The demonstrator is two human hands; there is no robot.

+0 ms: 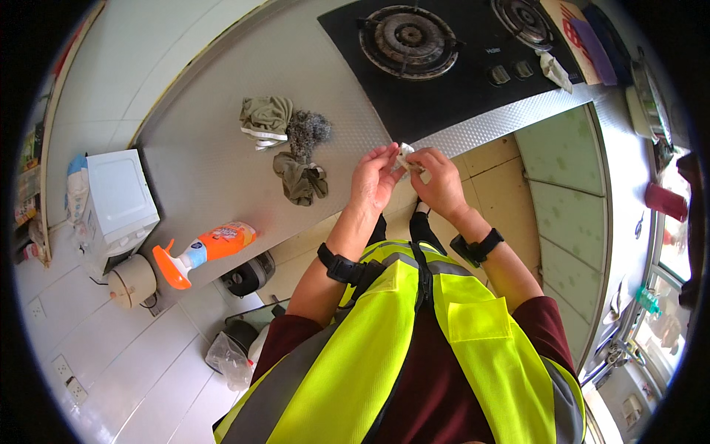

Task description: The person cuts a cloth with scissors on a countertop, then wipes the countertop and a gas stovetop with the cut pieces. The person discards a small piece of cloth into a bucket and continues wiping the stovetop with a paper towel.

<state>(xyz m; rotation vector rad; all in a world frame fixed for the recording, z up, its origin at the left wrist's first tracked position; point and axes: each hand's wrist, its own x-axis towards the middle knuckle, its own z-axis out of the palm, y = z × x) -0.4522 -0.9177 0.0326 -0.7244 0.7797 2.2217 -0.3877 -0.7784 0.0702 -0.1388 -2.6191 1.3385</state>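
Between my left hand [375, 175] and my right hand [438, 180] is a small crumpled whitish piece [407, 157], perhaps tissue or cloth, gripped by the fingers of both. They hold it just off the front edge of the metal counter, near the corner of the black gas stove [438, 102]. Left of my hands, an olive cloth with a white edge [266, 119] lies bunched on the counter, touching a grey steel-wool scourer [307, 132]. Another crumpled olive cloth [299, 178] is below them. An orange spray bottle [227, 240] lies farther left, by the counter's edge.
A crumpled white cloth or tissue [554, 71] lies on the stove's front right, beside the knobs. Beyond it stand a purple item [593, 53] and pans. A white appliance [122, 191] and a beige pot [133, 280] are at the far left. Green cabinet doors [566, 205] are at right.
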